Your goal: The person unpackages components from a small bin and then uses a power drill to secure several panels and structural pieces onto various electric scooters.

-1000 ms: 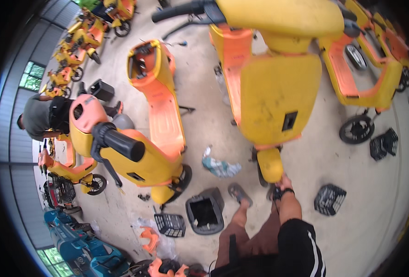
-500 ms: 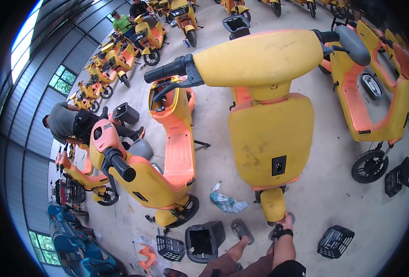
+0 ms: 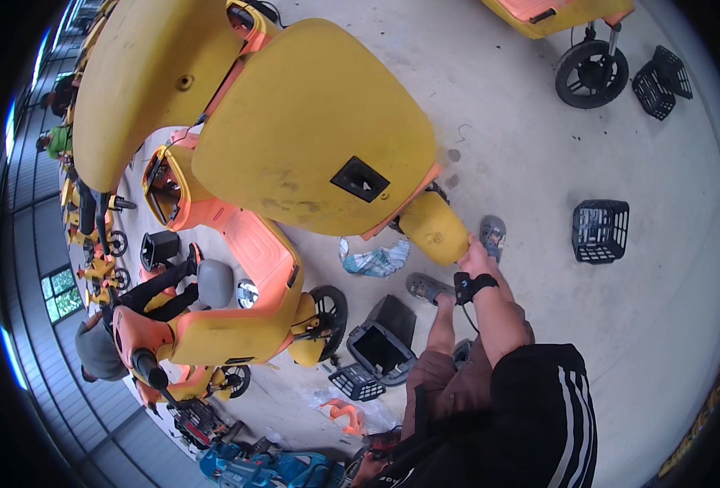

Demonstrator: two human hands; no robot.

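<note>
My right hand (image 3: 475, 259) grips the lower end of the yellow front mudguard (image 3: 435, 228) of a yellow scooter, with the thumb along its edge. Above the mudguard is the scooter's broad yellow front panel (image 3: 311, 122), which has a black rectangular socket (image 3: 360, 179). The scooter leans at an angle in view. My left hand (image 3: 368, 470) shows only partly at the bottom edge, closed by a dark red-and-black object (image 3: 382, 444) whose kind is unclear.
A black bin-like box (image 3: 384, 342), a black basket (image 3: 358, 382) and an orange plastic part (image 3: 345, 415) lie left of my legs. Another basket (image 3: 600, 232) sits at the right. A crumpled cloth or plastic (image 3: 376, 259) lies near the scooter. A person (image 3: 104, 346) bends beside another scooter (image 3: 230, 329).
The view has turned and the scooter now appears tilted and closer. My right hand stays on the mudguard. My left hand with the dark object has come into view at the bottom.
</note>
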